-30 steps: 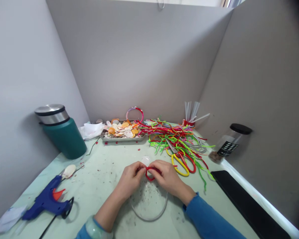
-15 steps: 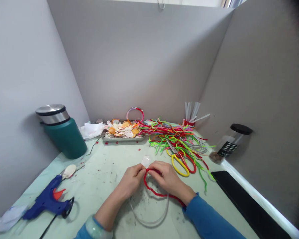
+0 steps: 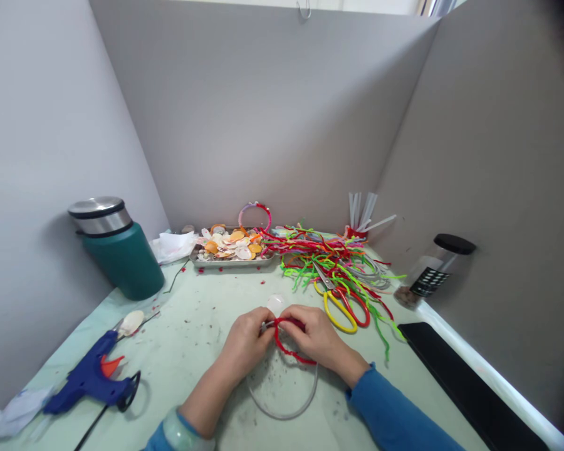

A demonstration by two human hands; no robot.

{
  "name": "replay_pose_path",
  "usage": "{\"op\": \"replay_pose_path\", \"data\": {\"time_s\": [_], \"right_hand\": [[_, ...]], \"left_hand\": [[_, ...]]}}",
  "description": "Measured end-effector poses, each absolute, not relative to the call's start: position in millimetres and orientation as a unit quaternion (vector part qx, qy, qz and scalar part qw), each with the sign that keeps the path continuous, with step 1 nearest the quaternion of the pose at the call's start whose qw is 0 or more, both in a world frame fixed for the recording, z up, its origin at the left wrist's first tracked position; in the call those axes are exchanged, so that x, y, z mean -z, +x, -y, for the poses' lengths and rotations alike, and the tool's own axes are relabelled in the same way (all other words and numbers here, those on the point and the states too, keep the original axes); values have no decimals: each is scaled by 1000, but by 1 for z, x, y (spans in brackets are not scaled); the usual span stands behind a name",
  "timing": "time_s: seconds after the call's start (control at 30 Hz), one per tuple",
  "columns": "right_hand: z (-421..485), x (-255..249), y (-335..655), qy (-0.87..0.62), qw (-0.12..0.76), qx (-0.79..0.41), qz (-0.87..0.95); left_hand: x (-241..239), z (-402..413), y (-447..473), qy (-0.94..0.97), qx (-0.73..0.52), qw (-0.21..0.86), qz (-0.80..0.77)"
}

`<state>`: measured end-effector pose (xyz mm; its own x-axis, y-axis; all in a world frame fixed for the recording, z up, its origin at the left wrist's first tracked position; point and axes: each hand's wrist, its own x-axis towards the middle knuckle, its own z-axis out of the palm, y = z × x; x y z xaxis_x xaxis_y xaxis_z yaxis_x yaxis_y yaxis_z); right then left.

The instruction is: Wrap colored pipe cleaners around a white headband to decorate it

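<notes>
My left hand (image 3: 250,335) pinches a grey hoop (image 3: 284,416) at its far side. Across from it, my right hand (image 3: 313,332) is closed on red yarn (image 3: 289,352), which wraps the top of the hoop and hangs in a loop between the hands. The hoop's bare lower curve hangs below, close over the tabletop. Fingers hide part of the wrapped stretch. A small clear round disc (image 3: 276,304) lies just beyond my fingertips.
A blue glue gun (image 3: 91,379) and green bottle (image 3: 122,257) stand left. Behind are a tray of shells (image 3: 232,264), a wrapped ring (image 3: 269,216), tangled yarn (image 3: 329,247) and scissors (image 3: 341,310). A lidded jar (image 3: 432,275) and black slab (image 3: 455,382) are right.
The red yarn's loop has become smaller, and its tail no longer trails along my right wrist. My left fingers have shifted slightly, showing a bit of grey hoop beside the wrapping.
</notes>
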<state>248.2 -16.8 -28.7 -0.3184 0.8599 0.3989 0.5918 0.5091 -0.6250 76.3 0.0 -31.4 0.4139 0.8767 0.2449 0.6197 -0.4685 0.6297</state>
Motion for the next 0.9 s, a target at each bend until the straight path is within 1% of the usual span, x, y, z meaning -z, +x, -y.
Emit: {"op": "replay_pose_path", "data": {"time_s": [0.17,0.57,0.9], "right_hand": [[15,27,249,-464,372,-214,775],[15,22,253,-436,382,-268,770],[9,32,254,-455,401,-303,735]], "left_hand": [[30,1,74,824,-292,209,-438],[28,0,73,815,-297,222,-445],[24,-1,75,787,-310,278,-455]]}}
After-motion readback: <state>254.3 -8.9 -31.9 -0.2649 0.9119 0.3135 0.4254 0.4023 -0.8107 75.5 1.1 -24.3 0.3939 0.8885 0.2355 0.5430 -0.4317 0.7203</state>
